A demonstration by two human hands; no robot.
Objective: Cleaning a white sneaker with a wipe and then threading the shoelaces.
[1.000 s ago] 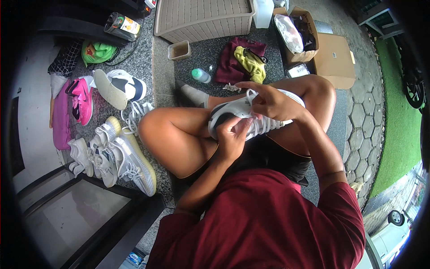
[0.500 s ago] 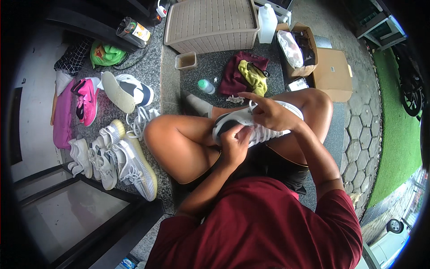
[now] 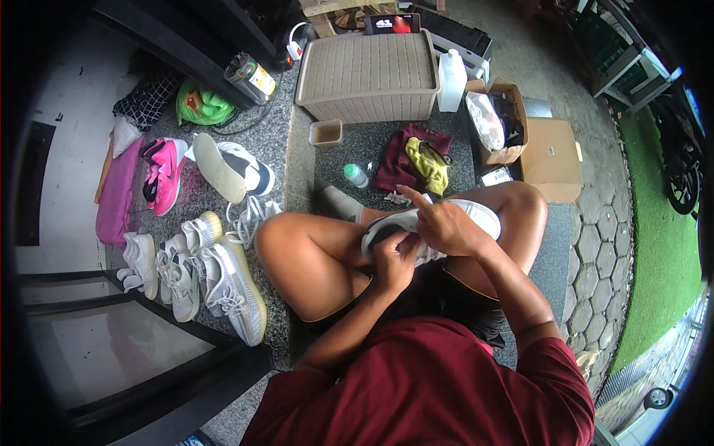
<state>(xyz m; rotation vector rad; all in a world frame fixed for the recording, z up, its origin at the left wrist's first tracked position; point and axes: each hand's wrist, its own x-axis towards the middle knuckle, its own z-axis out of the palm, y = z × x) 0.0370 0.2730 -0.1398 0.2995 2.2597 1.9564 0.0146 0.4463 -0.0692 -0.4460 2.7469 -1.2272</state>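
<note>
A white sneaker (image 3: 485, 218) with a dark inner lining lies on its side across my lap, its opening toward the left. My left hand (image 3: 396, 262) is closed in a pinch at the edge of that opening, beside the tongue. Over the lace side, my right hand (image 3: 452, 229) has its index finger stretched out and its other fingers curled. Between them is what looks like a white shoelace, mostly hidden by the hand.
Left of my knee stand several light sneakers (image 3: 236, 293), a pink pair (image 3: 163, 176) and a white-and-navy shoe (image 3: 223, 167). Ahead are a small bottle (image 3: 355, 175), maroon and yellow cloths (image 3: 428, 167), a tub of brownish liquid (image 3: 327, 134), a lidded bin (image 3: 368, 78) and cardboard boxes (image 3: 550, 163).
The view has tilted up, so the surroundings sit lower and a phone shows on the bin. Both hands stay at the sneaker; the right one now covers more of the laces.
</note>
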